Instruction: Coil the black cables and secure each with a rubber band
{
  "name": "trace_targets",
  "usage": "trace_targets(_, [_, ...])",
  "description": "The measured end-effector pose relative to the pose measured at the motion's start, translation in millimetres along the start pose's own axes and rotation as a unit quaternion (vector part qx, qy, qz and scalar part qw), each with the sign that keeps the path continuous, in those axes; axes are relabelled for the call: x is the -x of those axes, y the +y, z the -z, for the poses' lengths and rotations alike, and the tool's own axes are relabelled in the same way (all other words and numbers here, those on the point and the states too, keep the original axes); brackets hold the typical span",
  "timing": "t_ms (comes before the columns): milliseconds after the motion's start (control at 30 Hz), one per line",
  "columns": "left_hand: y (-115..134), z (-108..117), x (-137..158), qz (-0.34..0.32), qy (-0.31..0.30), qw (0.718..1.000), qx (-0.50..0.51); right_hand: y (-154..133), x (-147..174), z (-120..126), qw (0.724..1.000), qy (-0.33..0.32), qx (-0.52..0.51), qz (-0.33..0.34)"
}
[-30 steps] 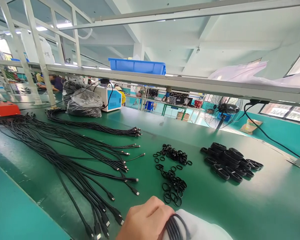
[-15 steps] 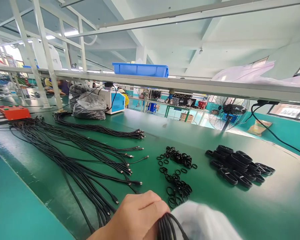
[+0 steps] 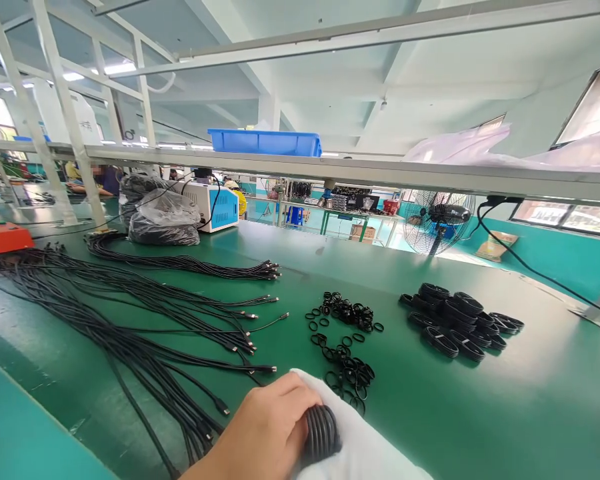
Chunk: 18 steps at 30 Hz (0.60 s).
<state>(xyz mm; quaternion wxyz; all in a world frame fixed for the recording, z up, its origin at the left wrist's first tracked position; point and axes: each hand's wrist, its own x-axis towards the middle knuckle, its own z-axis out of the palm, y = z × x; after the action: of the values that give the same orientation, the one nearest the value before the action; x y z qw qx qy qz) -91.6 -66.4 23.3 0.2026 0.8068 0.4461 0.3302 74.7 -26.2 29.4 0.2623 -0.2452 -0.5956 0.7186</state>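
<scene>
Two hands meet at the near edge of the green bench: the left hand [image 3: 267, 433] clamps a coiled black cable bundle [image 3: 321, 433] against the white-sleeved right hand [image 3: 360, 447], whose fingers are hidden. Loose black rubber rings [image 3: 347, 363] lie just beyond, within reach.

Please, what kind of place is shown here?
Probably a cable assembly workshop: loose black cables spread on a long green workbench, piles of coiled cables and small black rings.

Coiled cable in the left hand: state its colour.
Black. The coiled cable gripped by the left hand shows best in the head view, against white cloth.
</scene>
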Motion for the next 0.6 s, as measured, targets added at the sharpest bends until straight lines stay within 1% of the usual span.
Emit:
trace_targets(67, [5.2, 4.3, -0.2, 0.068, -0.010, 0.998, 0.013, 6.2, -5.1, -7.2, 0.999, 0.006, -0.043, 0.018])
trace_targets(100, [7.8, 6.5, -0.6, 0.102, -0.014, 0.994, 0.027, 9.1, -6.1, -11.6, 0.998, 0.004, -0.060, 0.014])
trace_targets(167, [11.8, 9.7, -1.9, 0.154, -0.017, 0.986, 0.063, 13.2, -5.5, -19.4, 0.997, -0.006, -0.075, -0.031])
trace_targets(233, [13.4, 9.3, -3.8, 0.190, -0.020, 0.974, 0.119, 14.6, -2.8, -23.4, 0.993, -0.001, -0.090, -0.081])
trace_targets(267, [13.6, 7.7, -4.9, 0.204, -0.025, 0.967, 0.149, 14.8, -1.5, -23.8, 0.991, 0.004, -0.092, -0.097])
trace_targets(333, [14.0, 3.4, -7.2, 0.229, -0.032, 0.955, 0.184, 15.5, 0.4, -22.6, 0.990, 0.008, -0.089, -0.106])
trace_targets(400, [15.4, 0.3, -9.7, 0.244, -0.031, 0.958, 0.148, 17.5, 1.0, -20.6, 0.991, 0.009, -0.083, -0.106])
trace_targets(500, [18.5, 1.9, -13.3, 0.247, -0.031, 0.968, 0.010, 20.5, 1.0, -19.2, 0.989, 0.015, -0.097, -0.114])
trace_targets(533, [19.1, 3.4, -14.2, 0.240, -0.031, 0.970, -0.015, 20.8, 1.0, -19.1, 0.988, 0.018, -0.098, -0.120])
trace_targets(600, [18.8, 5.6, -15.0, 0.211, -0.030, 0.977, -0.010, 20.1, 0.9, -19.4, 0.986, 0.021, -0.086, -0.138])
